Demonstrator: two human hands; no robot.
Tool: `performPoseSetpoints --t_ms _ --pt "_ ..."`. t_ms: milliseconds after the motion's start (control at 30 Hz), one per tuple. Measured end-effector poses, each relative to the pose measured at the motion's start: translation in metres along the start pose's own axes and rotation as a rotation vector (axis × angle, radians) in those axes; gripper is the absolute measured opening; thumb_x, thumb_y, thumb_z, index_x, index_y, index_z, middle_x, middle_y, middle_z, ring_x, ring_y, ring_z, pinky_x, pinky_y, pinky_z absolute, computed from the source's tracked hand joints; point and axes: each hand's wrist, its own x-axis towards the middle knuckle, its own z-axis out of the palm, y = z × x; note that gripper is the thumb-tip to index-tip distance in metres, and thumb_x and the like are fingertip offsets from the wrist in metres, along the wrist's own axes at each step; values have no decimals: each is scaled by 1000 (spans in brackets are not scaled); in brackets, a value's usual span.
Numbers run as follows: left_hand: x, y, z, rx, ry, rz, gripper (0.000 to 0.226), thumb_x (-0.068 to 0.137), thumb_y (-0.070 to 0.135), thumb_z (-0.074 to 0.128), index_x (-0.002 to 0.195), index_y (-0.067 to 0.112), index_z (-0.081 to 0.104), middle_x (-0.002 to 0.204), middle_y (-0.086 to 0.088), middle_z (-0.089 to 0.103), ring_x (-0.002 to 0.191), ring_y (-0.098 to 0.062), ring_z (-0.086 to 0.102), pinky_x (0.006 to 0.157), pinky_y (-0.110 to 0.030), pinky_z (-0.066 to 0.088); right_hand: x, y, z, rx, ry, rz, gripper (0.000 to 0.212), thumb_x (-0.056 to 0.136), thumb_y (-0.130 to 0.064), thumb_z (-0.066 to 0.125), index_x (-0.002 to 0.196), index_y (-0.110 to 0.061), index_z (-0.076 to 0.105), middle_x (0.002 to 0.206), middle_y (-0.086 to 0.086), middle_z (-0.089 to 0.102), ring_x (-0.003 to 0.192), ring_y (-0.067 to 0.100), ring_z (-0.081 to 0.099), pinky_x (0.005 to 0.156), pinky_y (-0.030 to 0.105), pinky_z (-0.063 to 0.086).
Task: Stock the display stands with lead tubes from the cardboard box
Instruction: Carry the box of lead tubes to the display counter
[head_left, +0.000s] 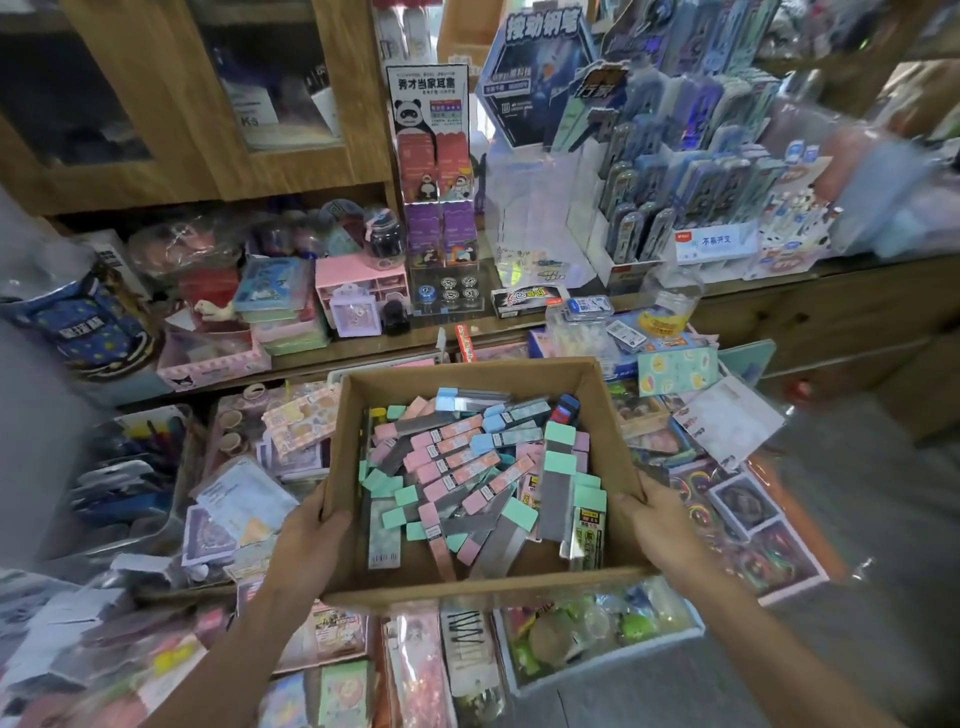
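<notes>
At the side walls, fingers of the left hand (311, 535) and right hand (660, 525) curl round the cardboard box (483, 587), thumbs over the rim. Lead tubes (467, 457) heaped inside. Step: carrying. Next, probably: set it down, free one hand, fill the clear display stand (530, 208) on the bench (779, 291).

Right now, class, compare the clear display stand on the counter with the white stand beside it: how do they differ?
The clear display stand is see-through; the white stand is opaque. The clear display stand looks nearly empty; the white stand is packed with tiers of blue packs. The white stand carries a front label; none shows on the clear one. Both stand on the counter behind the cardboard box.
</notes>
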Motion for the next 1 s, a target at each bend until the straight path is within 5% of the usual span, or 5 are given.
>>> performPoseSetpoints --t_ms 333,433,733,867,1000 --pt "-48 33 -6 151 -307 244 33 98 21 53 106 49 67 97 12 75 86 -16 72 79 -45 59 -172 31 -28 130 354 154 25 99 -9 58 89 -28 69 81 -16 73 71 -8 68 55 12 46" --pt "-70 49 10 180 -408 288 40 97 22 54 92 60 66 83 16 75 74 -9 73 66 -35 57 -224 44 -34 154 457 209 27 102 -15 56 85 -34 64 79 -20 70 68 -4 69 56 15 44" --pt "-144 83 110 226 -670 407 46 92 8 58 88 51 72 77 22 75 67 -4 73 56 -24 52 -330 101 -84 238 739 289 23 103 -18 57 95 -38 67 89 -15 74 84 5 69 67 29 50" --pt "-179 93 172 320 -746 434 54 93 7 56 85 60 68 80 14 76 72 -14 72 64 -36 54 -349 150 -127 243 803 369 20 101 -17 60 93 -31 72 84 -11 76 84 14 70 80 37 55" --pt "-216 102 241 340 -732 411 45 96 16 57 82 57 69 81 13 75 76 -17 72 68 -40 55 -354 197 -190 210 845 416 22 100 -17 61 85 -29 71 69 -16 72 72 3 66 63 30 46"
